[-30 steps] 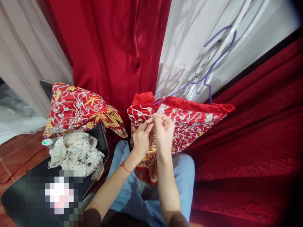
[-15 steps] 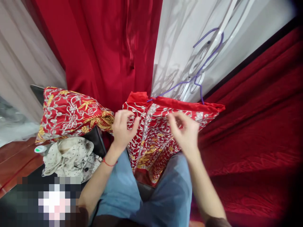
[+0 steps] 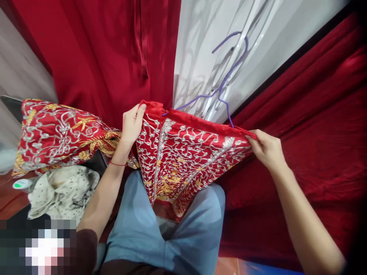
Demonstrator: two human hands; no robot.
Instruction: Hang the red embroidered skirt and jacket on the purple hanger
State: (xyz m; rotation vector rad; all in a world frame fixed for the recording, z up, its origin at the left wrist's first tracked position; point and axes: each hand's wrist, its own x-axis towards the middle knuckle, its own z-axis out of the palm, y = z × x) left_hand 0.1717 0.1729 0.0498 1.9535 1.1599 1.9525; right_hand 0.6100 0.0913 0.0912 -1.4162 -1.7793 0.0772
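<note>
A red skirt (image 3: 183,152) with silver and gold embroidery hangs spread out in front of my knees. My left hand (image 3: 133,124) pinches the left end of its plain red waistband, thumb on the near side. At the opposite end, my right hand (image 3: 266,149) grips the waistband's corner between thumb and fingers. The band is stretched between both hands. A purple wire hanger (image 3: 226,82) rises out of the waistband, its hook pointing up and left. The hanger's lower part is hidden inside the skirt.
Another red embroidered piece (image 3: 63,133) lies on a dark chair at left. Below it are a white dotted cloth (image 3: 63,191) and a bottle with a white-and-green cap (image 3: 23,184). Red curtains (image 3: 114,49) and a white drape (image 3: 195,46) stand behind; more red fabric (image 3: 315,152) covers the right.
Both hands were open over the skirt; they moved apart and took hold of the two ends of the waistband. The waistband is now pulled straighter. The camera view shifted slightly.
</note>
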